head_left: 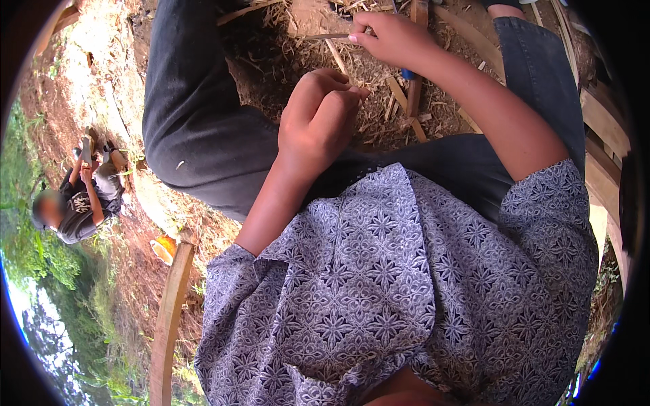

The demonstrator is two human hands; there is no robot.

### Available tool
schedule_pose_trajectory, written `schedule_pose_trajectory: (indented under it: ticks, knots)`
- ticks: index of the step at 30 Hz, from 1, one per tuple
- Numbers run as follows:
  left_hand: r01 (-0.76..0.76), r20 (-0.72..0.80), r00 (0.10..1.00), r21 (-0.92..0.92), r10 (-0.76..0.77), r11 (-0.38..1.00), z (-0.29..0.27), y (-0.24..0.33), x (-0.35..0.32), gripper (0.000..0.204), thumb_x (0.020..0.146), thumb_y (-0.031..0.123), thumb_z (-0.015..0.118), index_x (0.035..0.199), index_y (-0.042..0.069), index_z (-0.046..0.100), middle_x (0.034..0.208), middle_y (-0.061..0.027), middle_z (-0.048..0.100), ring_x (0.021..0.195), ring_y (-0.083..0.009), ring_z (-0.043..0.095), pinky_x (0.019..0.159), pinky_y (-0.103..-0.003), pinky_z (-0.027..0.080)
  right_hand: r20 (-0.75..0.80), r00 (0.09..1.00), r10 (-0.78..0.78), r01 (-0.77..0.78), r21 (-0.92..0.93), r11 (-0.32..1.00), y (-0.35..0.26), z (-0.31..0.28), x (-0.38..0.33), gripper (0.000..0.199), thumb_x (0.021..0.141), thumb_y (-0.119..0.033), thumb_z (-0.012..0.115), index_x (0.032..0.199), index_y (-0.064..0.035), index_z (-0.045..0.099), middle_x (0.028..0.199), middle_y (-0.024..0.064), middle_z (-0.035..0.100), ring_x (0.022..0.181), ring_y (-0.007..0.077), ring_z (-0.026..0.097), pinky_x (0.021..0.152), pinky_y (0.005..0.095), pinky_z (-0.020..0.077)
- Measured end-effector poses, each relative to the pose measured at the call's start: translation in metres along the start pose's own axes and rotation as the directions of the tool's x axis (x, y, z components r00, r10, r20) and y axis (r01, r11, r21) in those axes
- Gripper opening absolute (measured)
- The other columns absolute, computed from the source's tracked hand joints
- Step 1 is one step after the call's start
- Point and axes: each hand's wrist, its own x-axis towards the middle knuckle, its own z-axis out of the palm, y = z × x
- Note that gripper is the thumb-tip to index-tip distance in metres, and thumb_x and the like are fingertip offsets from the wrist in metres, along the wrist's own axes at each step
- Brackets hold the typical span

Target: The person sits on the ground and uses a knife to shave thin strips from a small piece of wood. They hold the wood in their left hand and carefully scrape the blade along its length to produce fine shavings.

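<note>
My left hand [317, 120] is closed in front of my lap, its fingers curled together. Whatever it may be gripping is hidden by the fingers. Farther off and to the right, my right hand [393, 39] is closed on one end of a thin dark strip [328, 36], which points left. Whether the strip is a blade or a piece of wood I cannot tell. Under my right wrist, a blue object [407, 74] shows beside an upright-lying wooden bar [415, 97]. The two hands are apart.
Wood shavings and thin offcuts [396, 91] litter the brown ground between my legs. Wooden pieces [604, 125] are at the far right, and a curved wooden post [169, 325] rises at lower left. Another person [84, 196] sits off to the left, near an orange-and-white object [163, 249].
</note>
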Motion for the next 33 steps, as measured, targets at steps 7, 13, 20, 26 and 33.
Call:
schedule_pose_trajectory:
  ticks: [7, 13, 20, 26, 33]
  knots:
    - [0.011, -0.051, 0.999, -0.027, -0.013, 1.000, 0.000, -0.003, -0.002, 0.028, 0.074, -0.009, 0.081, 0.095, 0.003, 0.067, 0.089, -0.0132, 0.064, 0.084, -0.0290, 0.071, 0.066, -0.035, 0.058, -0.095, 0.989, 0.113, -0.107, 0.074, 0.992, 0.021, 0.034, 0.012, 0.026, 0.101, -0.038, 0.065, 0.101, -0.0124, 0.065, 0.065, 0.0060, 0.058, 0.058, 0.0167, 0.054, 0.057, 0.0372, 0.0430]
    - [0.013, -0.052, 0.999, -0.047, -0.016, 0.999, -0.002, -0.006, -0.001, 0.026, 0.074, -0.009, 0.081, 0.094, 0.002, 0.068, 0.087, -0.0125, 0.061, 0.084, -0.0298, 0.071, 0.066, -0.035, 0.058, 0.011, 1.000, 0.015, -0.016, 0.174, 0.985, -0.003, -0.007, -0.023, 0.025, 0.101, -0.034, 0.067, 0.098, -0.0091, 0.063, 0.061, 0.0014, 0.053, 0.055, 0.0127, 0.047, 0.054, 0.0347, 0.0378]
    - [0.008, -0.034, 0.999, 0.000, -0.008, 1.000, -0.003, -0.002, 0.000, 0.024, 0.078, -0.007, 0.082, 0.092, 0.004, 0.066, 0.087, -0.0123, 0.066, 0.085, -0.0266, 0.072, 0.066, -0.033, 0.059, 0.078, 0.994, 0.078, -0.085, 0.087, 0.993, -0.006, -0.009, -0.014, 0.026, 0.100, -0.038, 0.066, 0.101, -0.0124, 0.065, 0.064, 0.0043, 0.058, 0.057, 0.0161, 0.054, 0.056, 0.0368, 0.0424]
    - [-0.008, 0.012, 1.000, 0.005, 0.008, 1.000, 0.002, 0.001, -0.001, 0.028, 0.074, -0.009, 0.082, 0.092, 0.004, 0.066, 0.092, -0.0131, 0.066, 0.086, -0.0269, 0.072, 0.067, -0.033, 0.059, -0.048, 0.989, 0.138, -0.139, -0.016, 0.990, 0.009, 0.023, 0.011, 0.028, 0.103, -0.043, 0.059, 0.104, -0.0159, 0.066, 0.068, 0.0068, 0.063, 0.063, 0.0261, 0.064, 0.062, 0.0436, 0.0491]
    - [-0.001, -0.036, 0.999, -0.007, 0.001, 1.000, -0.001, -0.004, -0.001, 0.026, 0.077, -0.008, 0.083, 0.092, 0.003, 0.065, 0.088, -0.0127, 0.066, 0.087, -0.0267, 0.073, 0.066, -0.033, 0.059, -0.067, 0.994, 0.081, -0.064, 0.227, 0.972, 0.014, 0.015, -0.013, 0.026, 0.102, -0.032, 0.067, 0.099, -0.0071, 0.062, 0.062, -0.0017, 0.051, 0.059, 0.0067, 0.044, 0.054, 0.0305, 0.0362]
